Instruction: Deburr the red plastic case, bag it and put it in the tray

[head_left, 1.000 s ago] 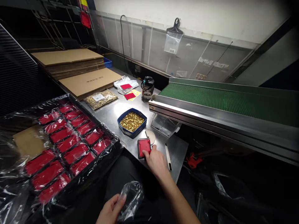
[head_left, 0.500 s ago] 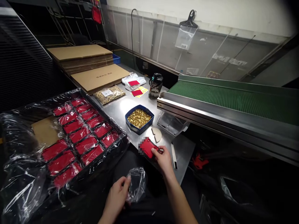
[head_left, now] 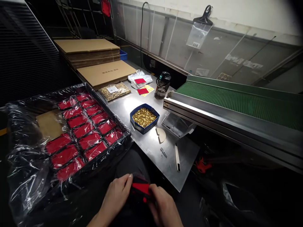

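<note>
2 hands (head_left: 118, 190) (head_left: 163, 201) hold 1 red-and-black piece (head_left: 141, 188).

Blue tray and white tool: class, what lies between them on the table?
In the head view, a notched disc and a small metal piece lie between the tray and the tool.

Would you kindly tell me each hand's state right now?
Left hand: closed; what it holds is unclear.
Right hand: closed, holding the red case.
</note>
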The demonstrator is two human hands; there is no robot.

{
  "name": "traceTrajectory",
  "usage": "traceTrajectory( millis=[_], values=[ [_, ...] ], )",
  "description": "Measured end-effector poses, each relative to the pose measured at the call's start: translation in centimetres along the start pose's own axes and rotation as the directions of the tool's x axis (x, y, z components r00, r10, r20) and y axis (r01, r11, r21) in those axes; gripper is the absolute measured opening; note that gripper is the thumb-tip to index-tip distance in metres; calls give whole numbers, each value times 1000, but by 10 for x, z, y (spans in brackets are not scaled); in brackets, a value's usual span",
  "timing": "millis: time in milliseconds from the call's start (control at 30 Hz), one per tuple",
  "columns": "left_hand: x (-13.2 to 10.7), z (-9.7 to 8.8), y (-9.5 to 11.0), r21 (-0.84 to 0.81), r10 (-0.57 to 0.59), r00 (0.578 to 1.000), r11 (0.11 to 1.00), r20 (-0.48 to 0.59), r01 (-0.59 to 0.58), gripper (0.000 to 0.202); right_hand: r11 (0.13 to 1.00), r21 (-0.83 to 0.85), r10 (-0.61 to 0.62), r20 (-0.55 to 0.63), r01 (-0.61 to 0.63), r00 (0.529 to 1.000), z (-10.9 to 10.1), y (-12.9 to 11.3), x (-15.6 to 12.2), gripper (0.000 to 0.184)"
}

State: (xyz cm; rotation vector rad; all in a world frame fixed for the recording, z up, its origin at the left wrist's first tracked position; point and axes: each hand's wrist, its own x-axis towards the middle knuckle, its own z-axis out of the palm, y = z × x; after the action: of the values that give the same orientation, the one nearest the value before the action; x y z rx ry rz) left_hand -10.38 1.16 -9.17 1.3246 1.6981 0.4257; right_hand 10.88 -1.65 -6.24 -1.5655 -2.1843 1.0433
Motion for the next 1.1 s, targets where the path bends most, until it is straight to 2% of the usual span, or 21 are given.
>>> traceTrajectory(
  millis=[100,200,267,333,400,467,533,567,633,700,733,867,933,1000,1067,1100],
  values=[
    [-7,-12,12,175,152,988,974,-40,-143,34,984,-164,-61,72,72,996,11,-8,0,16],
    [-11,-14,26,233,292,955,927,43,-294,33,983,-180,-6,59,16,998,9,-22,7,28],
    [-14,-13,36,197,388,908,889,159,-414,31,990,-114,91,37,-87,995,1,-28,10,37],
    [-18,-14,44,122,445,861,867,247,-483,33,984,-30,177,37,-176,984,-12,-32,11,33],
    [-22,-17,51,64,469,841,863,271,-501,37,961,149,226,70,-234,972,-26,-34,12,20],
    [-23,-22,53,-7,493,834,862,247,-507,38,881,377,251,143,-287,957,-41,-31,14,13],
    [-23,-28,52,-190,500,829,865,252,-464,33,769,544,241,239,-335,941,-52,-24,19,15],
    [-23,-30,49,-323,495,820,856,286,-404,30,728,586,228,282,-355,932,-55,-19,22,19],
    [-25,-30,41,-538,474,786,814,397,-219,31,646,654,203,352,-395,914,-58,-9,27,29],
    [-29,-24,31,-624,433,764,780,478,-51,45,562,718,187,374,-412,908,-54,-1,29,41],
    [-32,-20,26,-643,399,780,766,483,6,50,525,744,184,374,-413,909,-51,1,27,48],
    [-44,5,10,-773,176,923,612,341,169,60,400,825,148,371,-399,917,-32,-1,5,74],
    [-49,17,5,-816,77,953,540,293,207,70,411,845,98,331,-341,939,-22,-2,-11,72],
    [-54,28,0,-841,56,956,493,288,224,81,487,831,69,271,-270,960,-11,2,-26,64],
    [-57,36,-7,-850,59,955,475,291,229,85,560,788,100,245,-258,964,-1,10,-38,68],
    [-58,39,-11,-847,49,957,481,285,227,85,586,760,153,236,-281,960,3,14,-42,75]
  ],
)
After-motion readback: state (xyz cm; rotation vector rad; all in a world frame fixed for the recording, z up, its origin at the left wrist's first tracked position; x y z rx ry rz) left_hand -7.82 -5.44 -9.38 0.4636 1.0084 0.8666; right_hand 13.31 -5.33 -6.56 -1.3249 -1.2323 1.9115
